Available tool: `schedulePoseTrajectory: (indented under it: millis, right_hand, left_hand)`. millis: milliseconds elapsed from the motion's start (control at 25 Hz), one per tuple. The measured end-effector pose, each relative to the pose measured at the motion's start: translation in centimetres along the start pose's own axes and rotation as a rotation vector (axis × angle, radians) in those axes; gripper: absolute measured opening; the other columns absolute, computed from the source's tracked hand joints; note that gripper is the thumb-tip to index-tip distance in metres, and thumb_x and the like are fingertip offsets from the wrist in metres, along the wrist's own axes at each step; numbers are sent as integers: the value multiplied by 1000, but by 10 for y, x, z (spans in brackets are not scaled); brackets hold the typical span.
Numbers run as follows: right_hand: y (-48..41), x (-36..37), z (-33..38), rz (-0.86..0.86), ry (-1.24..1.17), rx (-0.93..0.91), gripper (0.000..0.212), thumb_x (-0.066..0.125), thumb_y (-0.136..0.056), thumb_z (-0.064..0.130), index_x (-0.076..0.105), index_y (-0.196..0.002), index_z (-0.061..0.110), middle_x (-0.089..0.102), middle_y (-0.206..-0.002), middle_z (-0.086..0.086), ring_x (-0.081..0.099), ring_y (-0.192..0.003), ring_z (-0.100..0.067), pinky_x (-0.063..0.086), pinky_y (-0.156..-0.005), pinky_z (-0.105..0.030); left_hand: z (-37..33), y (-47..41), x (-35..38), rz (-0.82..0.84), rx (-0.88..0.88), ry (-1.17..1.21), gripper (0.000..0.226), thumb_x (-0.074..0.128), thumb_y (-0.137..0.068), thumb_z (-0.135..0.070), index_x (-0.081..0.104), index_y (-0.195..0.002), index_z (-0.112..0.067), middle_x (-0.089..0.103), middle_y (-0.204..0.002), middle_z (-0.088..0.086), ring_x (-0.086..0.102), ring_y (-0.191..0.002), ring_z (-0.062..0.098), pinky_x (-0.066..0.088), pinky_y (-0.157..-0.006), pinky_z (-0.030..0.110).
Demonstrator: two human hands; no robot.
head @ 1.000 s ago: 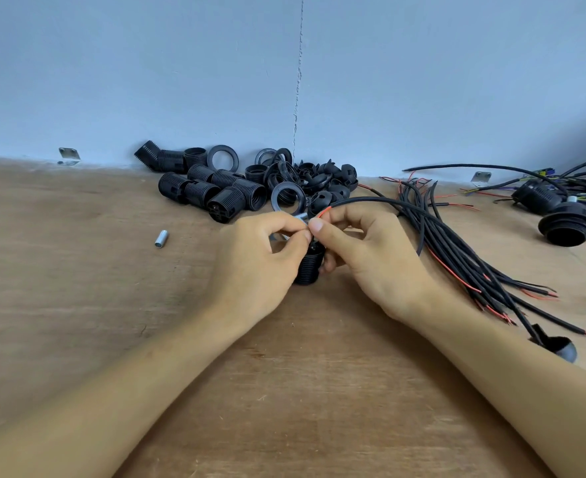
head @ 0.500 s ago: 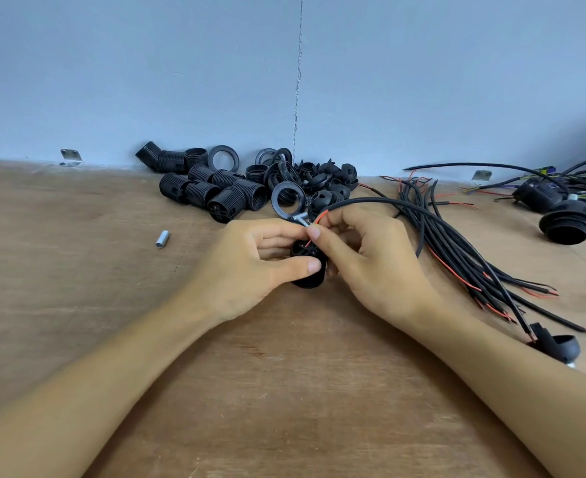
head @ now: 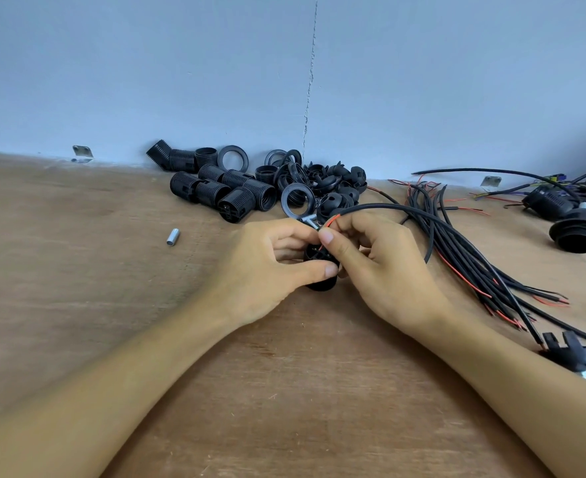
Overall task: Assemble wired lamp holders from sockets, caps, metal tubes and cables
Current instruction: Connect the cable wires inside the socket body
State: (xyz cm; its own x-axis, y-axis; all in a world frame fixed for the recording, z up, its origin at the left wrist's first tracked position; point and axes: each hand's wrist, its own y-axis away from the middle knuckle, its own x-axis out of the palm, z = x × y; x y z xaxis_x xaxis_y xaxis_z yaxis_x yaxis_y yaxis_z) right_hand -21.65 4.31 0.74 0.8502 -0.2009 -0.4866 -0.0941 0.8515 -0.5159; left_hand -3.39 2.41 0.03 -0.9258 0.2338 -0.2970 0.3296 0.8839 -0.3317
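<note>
The two hands meet over the middle of the plywood table, whose surface is pale brown, matt and streaked with grain. The left hand grips a black plastic socket, thumb laid across its rounded body and fingers curled behind it, so only the socket's lower end and a little of its top show. The right hand touches the left at the fingertips and pinches a thin black cable just above the socket. A bare red wire sticks out of the cable's end at the pinch, and a short silvery piece shows beside it, too hidden to name. The cable arcs away to the right into a loose bundle of cables, smooth black sheaths with red tips fanned across the table. Behind the hands, against the pale blue wall, lies a heap of ribbed cylindrical sockets, flat rings and domed caps, all black plastic. A small shiny metal tube lies alone to the left, well apart from the hands. By the right forearm sits a notched black cap, and at the far right lie wired lamp holders with wide collars.
</note>
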Motion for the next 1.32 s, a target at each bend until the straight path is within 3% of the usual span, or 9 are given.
schedulePoseTrajectory:
  millis: [200, 360, 600, 800, 920, 1120, 1200, 1320]
  right_hand:
    - [-1, -3, -1, 27, -60, 15, 10, 67, -96, 26, 72, -93, 18, 70, -84, -4, 63, -73, -29, 54, -68, -53]
    - [-1, -7, -1, 36, -127, 45, 9, 69, -95, 29, 73, -87, 26, 71, -80, -3, 64, -65, -27, 56, -65, -51]
    - [-1, -10, 0, 46, -135, 61, 9, 70, -93, 29, 73, -87, 22, 73, -77, 0, 67, -57, -15, 59, -64, -45]
    - [-1, -12, 2, 78, -98, 41, 6, 71, -94, 21, 73, -89, 18, 71, -77, 0, 67, -61, -15, 58, -66, -49]
    - [-2, -14, 2, 92, -23, 4, 5, 71, -93, 20, 73, -89, 20, 69, -76, 6, 66, -65, -14, 57, -68, -48]
    - [-2, -16, 4, 95, 145, -146, 4, 70, -94, 19, 71, -90, 20, 63, -72, 17, 62, -72, -12, 50, -64, -21]
    - [-1, -15, 5, 93, 225, -220, 4, 68, -94, 18, 70, -91, 16, 60, -72, 18, 60, -74, -10, 44, -64, -14]
    - [0, -14, 8, 86, 279, -259, 8, 67, -95, 19, 67, -88, 14, 58, -71, 13, 55, -73, -11, 41, -63, -11]
  left_hand:
    - [-4, -8, -4, 19, -129, 77, 20, 76, -77, -28, 82, -96, -33, 80, -95, -8, 75, -96, 7, 60, -92, 34]
    - [-6, -12, -2, -63, -105, -2, 19, 79, -75, -32, 83, -93, -27, 80, -92, -7, 76, -94, 13, 59, -94, 46]
    - [-8, -7, 1, -109, 29, -146, 6, 75, -80, -33, 80, -84, -32, 78, -82, -10, 76, -79, 10, 61, -84, 45]
    - [0, -2, 5, -143, -28, -56, 10, 73, -81, -37, 80, -88, -35, 79, -91, -11, 75, -93, 12, 59, -89, 48]
    - [3, -1, 8, -173, -17, -40, 9, 73, -82, -36, 80, -88, -35, 78, -90, -12, 75, -91, 10, 61, -87, 47]
    - [5, 1, 12, -217, -1, -15, 8, 74, -82, -33, 80, -88, -34, 78, -87, -11, 74, -89, 10, 61, -85, 47]
    - [5, 1, 13, -225, 8, 0, 7, 75, -82, -32, 80, -87, -35, 78, -86, -12, 74, -88, 9, 61, -84, 40]
    - [4, 2, 15, -244, 41, -34, 6, 75, -83, -29, 79, -83, -33, 77, -84, -17, 74, -85, 2, 56, -77, 19]
